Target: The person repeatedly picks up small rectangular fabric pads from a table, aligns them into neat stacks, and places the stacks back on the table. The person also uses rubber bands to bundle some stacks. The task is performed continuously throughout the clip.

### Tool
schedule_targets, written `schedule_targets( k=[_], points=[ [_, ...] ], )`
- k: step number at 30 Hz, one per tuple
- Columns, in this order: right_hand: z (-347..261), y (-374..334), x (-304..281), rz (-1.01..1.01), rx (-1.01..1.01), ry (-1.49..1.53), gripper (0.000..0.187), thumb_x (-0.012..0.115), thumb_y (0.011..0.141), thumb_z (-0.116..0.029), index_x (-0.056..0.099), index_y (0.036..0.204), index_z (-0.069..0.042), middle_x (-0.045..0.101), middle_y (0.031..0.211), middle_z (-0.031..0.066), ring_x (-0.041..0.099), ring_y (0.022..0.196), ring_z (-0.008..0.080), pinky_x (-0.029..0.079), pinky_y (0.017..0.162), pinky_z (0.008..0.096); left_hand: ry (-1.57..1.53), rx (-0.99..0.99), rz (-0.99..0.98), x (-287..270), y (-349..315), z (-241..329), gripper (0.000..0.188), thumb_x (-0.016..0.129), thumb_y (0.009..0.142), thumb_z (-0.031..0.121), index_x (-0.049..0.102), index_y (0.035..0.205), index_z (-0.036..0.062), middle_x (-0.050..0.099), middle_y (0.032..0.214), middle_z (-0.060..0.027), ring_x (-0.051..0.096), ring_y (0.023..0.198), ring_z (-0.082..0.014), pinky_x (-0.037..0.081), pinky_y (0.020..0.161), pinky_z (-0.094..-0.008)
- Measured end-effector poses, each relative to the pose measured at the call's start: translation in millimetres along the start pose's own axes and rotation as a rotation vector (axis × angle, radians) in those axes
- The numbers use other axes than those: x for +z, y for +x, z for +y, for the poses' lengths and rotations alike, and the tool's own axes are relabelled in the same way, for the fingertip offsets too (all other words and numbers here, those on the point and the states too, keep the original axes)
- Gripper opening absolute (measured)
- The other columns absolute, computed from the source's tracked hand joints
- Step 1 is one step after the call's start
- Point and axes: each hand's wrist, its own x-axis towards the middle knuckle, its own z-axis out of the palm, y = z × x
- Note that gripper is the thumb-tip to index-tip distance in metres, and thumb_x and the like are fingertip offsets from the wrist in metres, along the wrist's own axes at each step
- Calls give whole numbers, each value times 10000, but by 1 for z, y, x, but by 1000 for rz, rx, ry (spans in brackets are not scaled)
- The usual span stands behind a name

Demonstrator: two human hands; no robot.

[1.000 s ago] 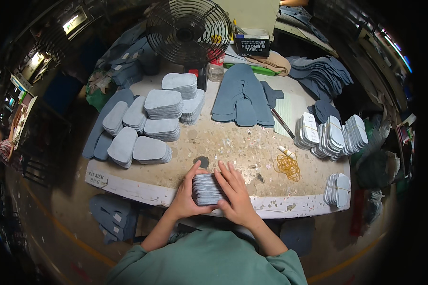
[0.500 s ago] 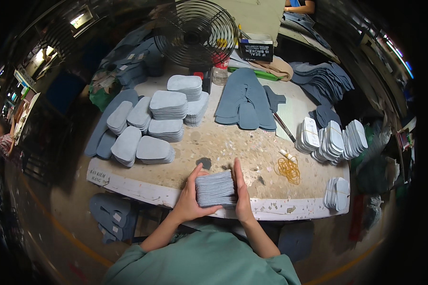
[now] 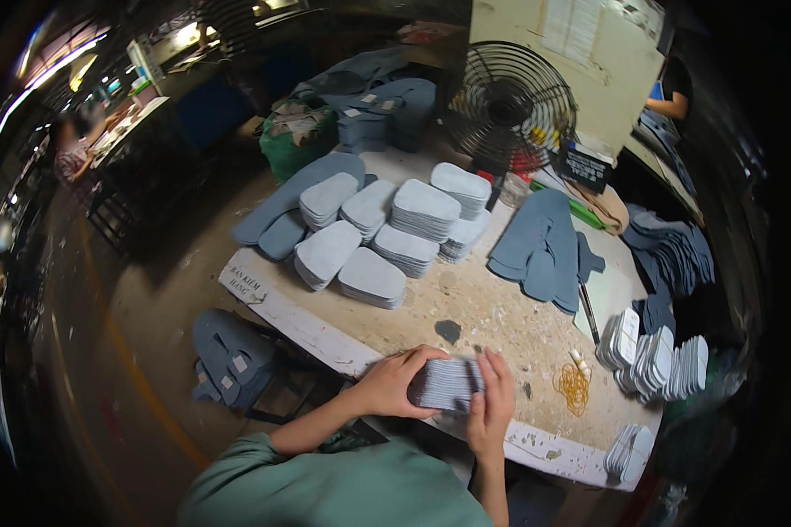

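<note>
Pad stack [image 3: 453,385], grey, one: pinching grip by left hand [image 3: 397,383] and right hand [image 3: 492,402], the latter now curled, flat earlier; apparently better steadied.

I see my left hand [image 3: 397,383] curved, opening right; my right hand [image 3: 494,400] faces it, pointing far.

Factory workshop, scuffed worktable [image 3: 479,307], stacks of cut pieces [image 3: 448,385], caged fan [image 3: 508,107].

the left of 2 head-worn fisheyes looks down, close by, on the table [image 3: 501,325].
</note>
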Motion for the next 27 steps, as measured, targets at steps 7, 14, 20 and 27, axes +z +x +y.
schedule_targets(
  k=[7,14,20,27],
  points=[
    [23,-11,0,245,154,-35,265,541,913,-119,660,1123,-11,619,1135,143,544,1086,308,400,972,388,-117,-116,134,-30,-8,-2,720,863,634,306,513,1231,107,640,903,-84,653,872,-192,513,790,-313],
    [18,-7,5,181,148,-52,251,614,842,-48,675,1084,-20,618,1102,127,548,1056,290,416,934,370,-743,-53,873,-143,-42,-29,587,728,740,230,527,1247,11,580,1160,-69,557,1078,-174,450,950,-319],
    [15,-5,6,166,104,-80,249,627,819,-27,678,1063,-26,612,1077,125,549,1041,288,430,910,367,-735,-311,1135,-202,-33,-85,668,649,861,478,459,1343,57,535,1301,-77,536,1189,-220,459,982,-409],
    [15,-7,5,216,123,-82,241,634,815,-33,684,1050,-35,617,1065,121,549,1031,289,428,912,371,-906,-448,1146,-181,-23,-138,651,632,873,492,467,1316,45,533,1296,-105,561,1154,-236,453,993,-433]
  ],
)
